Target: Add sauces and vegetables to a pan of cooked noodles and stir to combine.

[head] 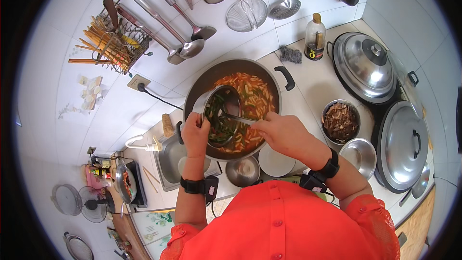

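Observation:
My left hand (195, 133) grips the rim of a steel bowl (202, 102), which is tilted over a large two-handled pan (200, 76). Inside the bowl lie cut green vegetables (217, 126). My right hand (283, 133) holds a metal spoon (238, 118) by its handle, and the spoon's head reaches into the bowl. Pale strips of food in red-orange broth (258, 95) fill the pan under both hands. The bowl hides the left part of the broth.
A steel bowl of brown shredded food (340, 122) and an empty steel bowl (358, 159) stand at right, beside lidded pots (404, 144). A sauce bottle (314, 38) is behind. The sink (168, 166) lies at left. Utensils such as a wire skimmer (247, 14) hang above.

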Demonstrator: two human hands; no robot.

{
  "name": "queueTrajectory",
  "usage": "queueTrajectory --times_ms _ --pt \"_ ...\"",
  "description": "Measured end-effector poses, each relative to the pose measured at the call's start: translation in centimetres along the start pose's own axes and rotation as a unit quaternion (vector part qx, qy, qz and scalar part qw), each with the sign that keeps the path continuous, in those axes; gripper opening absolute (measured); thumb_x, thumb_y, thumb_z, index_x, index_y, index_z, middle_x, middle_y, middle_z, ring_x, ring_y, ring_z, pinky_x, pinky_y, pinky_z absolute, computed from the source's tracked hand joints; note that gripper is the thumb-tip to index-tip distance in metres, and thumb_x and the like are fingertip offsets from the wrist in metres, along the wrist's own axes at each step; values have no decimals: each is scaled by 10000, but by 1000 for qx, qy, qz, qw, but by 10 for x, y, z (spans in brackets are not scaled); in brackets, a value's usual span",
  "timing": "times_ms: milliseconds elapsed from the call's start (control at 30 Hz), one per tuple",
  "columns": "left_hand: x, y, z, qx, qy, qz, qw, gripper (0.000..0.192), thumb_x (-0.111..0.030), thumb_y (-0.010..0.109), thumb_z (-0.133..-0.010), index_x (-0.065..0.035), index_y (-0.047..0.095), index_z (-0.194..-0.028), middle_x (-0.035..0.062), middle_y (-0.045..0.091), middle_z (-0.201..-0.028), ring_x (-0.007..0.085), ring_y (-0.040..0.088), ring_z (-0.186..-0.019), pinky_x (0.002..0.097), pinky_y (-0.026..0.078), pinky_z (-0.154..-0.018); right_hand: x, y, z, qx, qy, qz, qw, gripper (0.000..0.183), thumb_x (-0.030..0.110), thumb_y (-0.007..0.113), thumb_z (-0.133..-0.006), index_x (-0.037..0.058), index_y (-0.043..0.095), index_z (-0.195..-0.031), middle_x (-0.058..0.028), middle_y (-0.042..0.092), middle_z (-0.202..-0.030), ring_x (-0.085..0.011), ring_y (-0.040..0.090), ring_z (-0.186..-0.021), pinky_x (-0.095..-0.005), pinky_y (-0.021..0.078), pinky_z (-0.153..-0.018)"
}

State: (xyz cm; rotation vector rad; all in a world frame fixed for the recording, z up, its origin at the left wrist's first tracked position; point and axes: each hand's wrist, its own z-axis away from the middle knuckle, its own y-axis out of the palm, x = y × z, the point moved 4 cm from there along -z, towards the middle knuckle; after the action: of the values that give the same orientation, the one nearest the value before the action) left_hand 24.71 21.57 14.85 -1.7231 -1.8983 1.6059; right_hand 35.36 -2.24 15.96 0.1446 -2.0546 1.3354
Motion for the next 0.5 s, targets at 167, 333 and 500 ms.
queueTrajectory --times_ms 167,333,500 --pt "-4 0 -1 18 -7 5 1000 211 -132 632 -761 -31 461 -688 118 443 -564 291 445 -503 367 375 -498 -1 2 2 7 6 -11 1000 238 128 552 -824 110 654 -1039 -133 579 -827 -311 614 -693 -405 494 -606" --pt "-3 -2 -3 29 4 -18 999 198 -138 626 -761 -37 472 -688 117 461 -567 299 465 -509 377 382 -505 -3 7 5 -11 6 -9 1000 220 148 589 -835 166 640 -1048 -80 549 -797 -282 593 -674 -382 482 -597" --pt "-7 -6 -2 36 17 -47 998 181 -144 622 -756 -45 487 -689 108 482 -572 299 484 -515 384 391 -511 -2 11 6 1 13 -18 1000 230 142 584 -835 169 636 -1058 -75 562 -823 -278 600 -689 -377 488 -608"
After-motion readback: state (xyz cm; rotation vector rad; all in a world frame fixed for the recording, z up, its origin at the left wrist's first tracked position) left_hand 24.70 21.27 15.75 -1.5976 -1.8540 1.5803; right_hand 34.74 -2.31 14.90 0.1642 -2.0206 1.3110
